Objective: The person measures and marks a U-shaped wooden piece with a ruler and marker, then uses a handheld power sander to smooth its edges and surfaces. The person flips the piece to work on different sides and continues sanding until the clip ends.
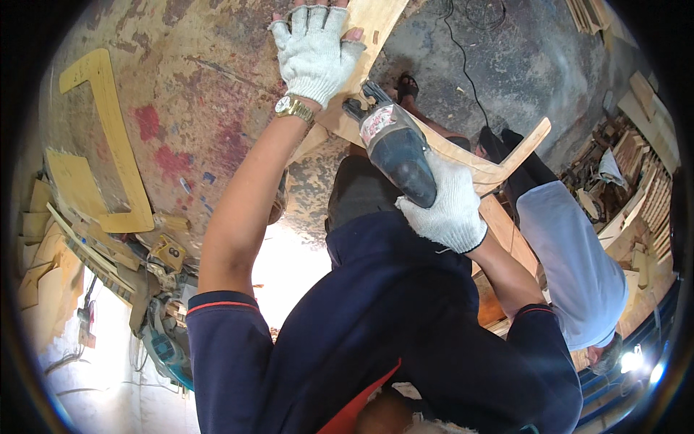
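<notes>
My left hand, in a white fingerless glove, lies with fingers spread on a pale wooden board at the top centre. My right hand, also gloved, grips a black-bodied power tool with a label on its neck; its head points up-left at the board, just below my left hand. Whether the tool's tip touches the wood is unclear. A shaped wooden piece with an upturned end runs behind the tool to the right.
A person in light clothing is close on my right. Yellow cut templates lie on the stained floor at left. A black cord crosses the floor. Wood scraps pile at right; a teal machine sits lower left.
</notes>
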